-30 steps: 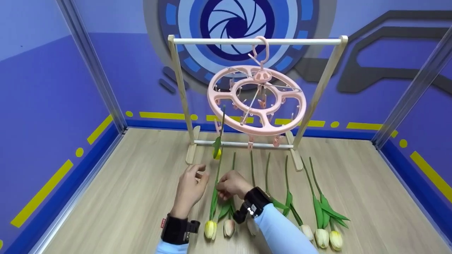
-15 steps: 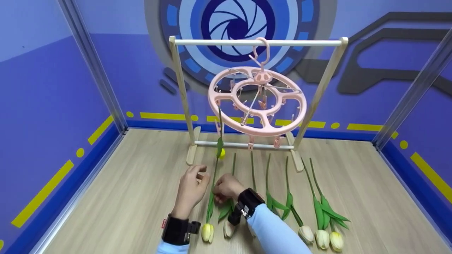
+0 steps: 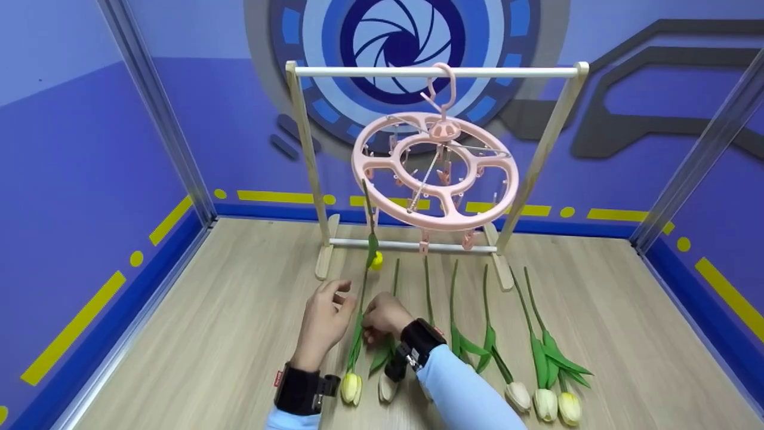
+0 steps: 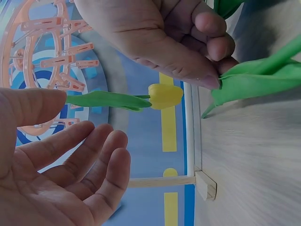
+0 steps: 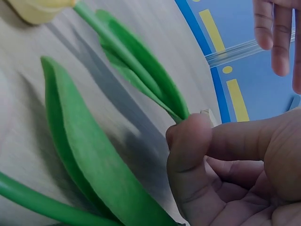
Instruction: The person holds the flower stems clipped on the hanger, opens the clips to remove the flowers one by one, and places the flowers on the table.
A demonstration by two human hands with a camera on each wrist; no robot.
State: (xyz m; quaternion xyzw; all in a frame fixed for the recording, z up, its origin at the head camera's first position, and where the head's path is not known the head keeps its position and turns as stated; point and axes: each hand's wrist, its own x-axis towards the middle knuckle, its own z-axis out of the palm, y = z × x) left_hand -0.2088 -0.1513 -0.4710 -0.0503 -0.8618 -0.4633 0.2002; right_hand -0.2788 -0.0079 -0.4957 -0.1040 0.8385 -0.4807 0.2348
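Note:
My right hand pinches a pale yellow tulip partway along its stem, where the green leaf ends in the right wrist view. The bloom end points toward me, close over the table. To its left is my left hand, fingers loosely bent and holding nothing; the left wrist view shows its fingers apart from the thumb. A bright yellow tulip hangs bloom down beyond both hands, under the left side of the pink round clip hanger. Its leaf partly passes behind my left thumb in the left wrist view.
The hanger hooks over the white top bar of a wooden stand. More pale tulips lie in a row to the right, including a cream one and a yellowish one. Blue-purple panels enclose the table.
My right hand has shifted slightly left and the pinched tulip's bloom has moved left with it. The hanging tulip has swung, its stem top tilting left. My left hand stays nearly still.

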